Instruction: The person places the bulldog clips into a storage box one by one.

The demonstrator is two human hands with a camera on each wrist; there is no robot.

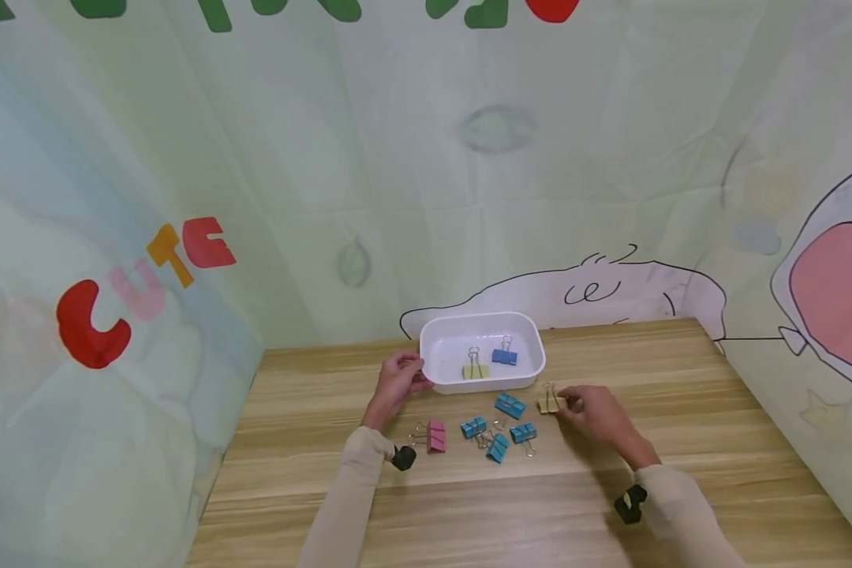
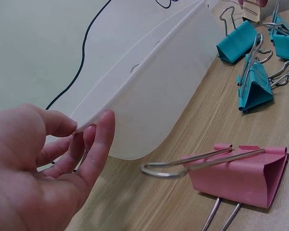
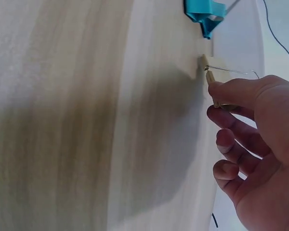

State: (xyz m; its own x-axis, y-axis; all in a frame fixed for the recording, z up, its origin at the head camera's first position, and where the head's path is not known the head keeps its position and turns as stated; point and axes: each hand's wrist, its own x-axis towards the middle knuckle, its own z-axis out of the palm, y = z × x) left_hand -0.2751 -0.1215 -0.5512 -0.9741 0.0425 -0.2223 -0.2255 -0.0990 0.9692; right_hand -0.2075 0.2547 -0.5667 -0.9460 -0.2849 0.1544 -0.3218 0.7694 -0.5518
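My left hand (image 1: 396, 386) pinches the left rim of a white plastic tray (image 1: 479, 386) between thumb and fingers. Inside the tray are a yellow binder clip (image 1: 476, 371) and a blue binder clip (image 1: 505, 357). Just right of the tray's front corner, my right hand (image 1: 599, 412) pinches another yellow binder clip (image 1: 547, 406) by one end, thumb against finger. In the right wrist view that clip (image 3: 213, 86) is partly hidden by the thumb. Several teal binder clips (image 1: 510, 405) lie in front of the tray, and a pink binder clip (image 2: 241, 178) lies near the left wrist.
The wooden table (image 1: 497, 521) runs back to a printed cloth backdrop (image 1: 326, 197), and the tray stands near its back edge. Both wrists carry small black devices (image 1: 630, 505).
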